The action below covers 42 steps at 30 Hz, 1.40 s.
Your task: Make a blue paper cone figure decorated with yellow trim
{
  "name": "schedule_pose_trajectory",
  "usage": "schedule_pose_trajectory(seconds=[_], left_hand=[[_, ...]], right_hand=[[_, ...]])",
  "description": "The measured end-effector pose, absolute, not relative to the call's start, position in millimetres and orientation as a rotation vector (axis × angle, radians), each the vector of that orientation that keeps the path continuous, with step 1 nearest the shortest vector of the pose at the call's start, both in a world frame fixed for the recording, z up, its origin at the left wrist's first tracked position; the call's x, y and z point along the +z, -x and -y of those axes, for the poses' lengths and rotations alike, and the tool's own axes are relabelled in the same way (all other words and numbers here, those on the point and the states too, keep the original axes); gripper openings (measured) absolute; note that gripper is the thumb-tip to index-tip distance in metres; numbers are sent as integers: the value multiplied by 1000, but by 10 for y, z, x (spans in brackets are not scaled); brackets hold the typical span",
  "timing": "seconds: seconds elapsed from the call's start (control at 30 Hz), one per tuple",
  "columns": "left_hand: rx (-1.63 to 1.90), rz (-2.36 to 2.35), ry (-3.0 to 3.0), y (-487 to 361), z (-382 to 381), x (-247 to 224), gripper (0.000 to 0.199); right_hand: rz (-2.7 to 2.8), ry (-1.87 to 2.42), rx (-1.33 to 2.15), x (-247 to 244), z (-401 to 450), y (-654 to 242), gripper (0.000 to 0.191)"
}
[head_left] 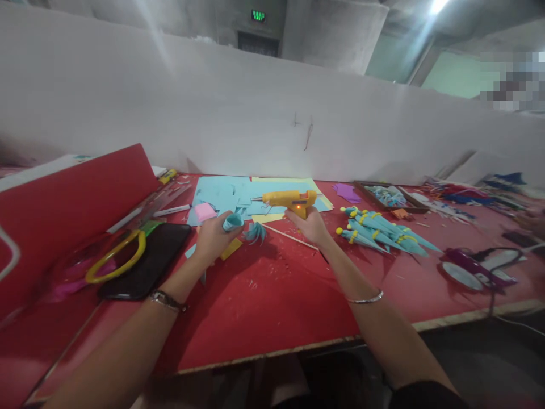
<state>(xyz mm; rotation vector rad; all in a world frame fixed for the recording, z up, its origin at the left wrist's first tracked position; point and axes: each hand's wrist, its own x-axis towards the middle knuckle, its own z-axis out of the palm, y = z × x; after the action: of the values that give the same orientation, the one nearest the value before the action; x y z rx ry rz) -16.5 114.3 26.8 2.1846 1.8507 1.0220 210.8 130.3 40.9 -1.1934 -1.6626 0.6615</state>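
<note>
Between eleven and twelve o'clock, my left hand (215, 234) curls round a blue paper roll (233, 222) – likely light and crushable, best pinched gently by its side. Just past twelve, my right hand (313, 226) grips the yellow glue gun (289, 198) – probably stiff, light, best held by its handle (300, 212).

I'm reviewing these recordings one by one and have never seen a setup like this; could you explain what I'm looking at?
There is no robot here, just a person's two bare hands. The single picture comes from a camera worn on the head, looking forward and down. The left hand holds a rolled piece of light-blue paper; the right hand grips a yellow glue gun with a small orange light showing. On the red table lie light-blue sheets, pointed blue paper pieces with yellow trim to the right, and a shallow tray behind them.
</note>
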Motion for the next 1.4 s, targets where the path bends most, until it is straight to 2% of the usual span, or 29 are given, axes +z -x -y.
schedule_pose_trajectory(seconds=[0.27, 0.5, 0.77, 1.03, 1.4], left_hand=[[888, -1939, -2306, 167, -1122, 306, 22], [891, -2061, -2315, 126, -1134, 292, 30], [794, -2059, -2338, 113, -1109, 331, 26], [695, -2106, -2433, 111, -1093, 331, 33], [426, -2146, -2559, 233, -1127, 382, 21]], right_hand=[[1713, 1232, 585, 363, -1245, -2018, 31], [1747, 1202, 682, 335, -1201, -1939, 30], [1858, 1289, 475, 362, -1148, -1911, 31], [1809, 1339, 361, 397, -1092, -1864, 27], [1896, 1279, 478, 445, -1041, -1869, 17]])
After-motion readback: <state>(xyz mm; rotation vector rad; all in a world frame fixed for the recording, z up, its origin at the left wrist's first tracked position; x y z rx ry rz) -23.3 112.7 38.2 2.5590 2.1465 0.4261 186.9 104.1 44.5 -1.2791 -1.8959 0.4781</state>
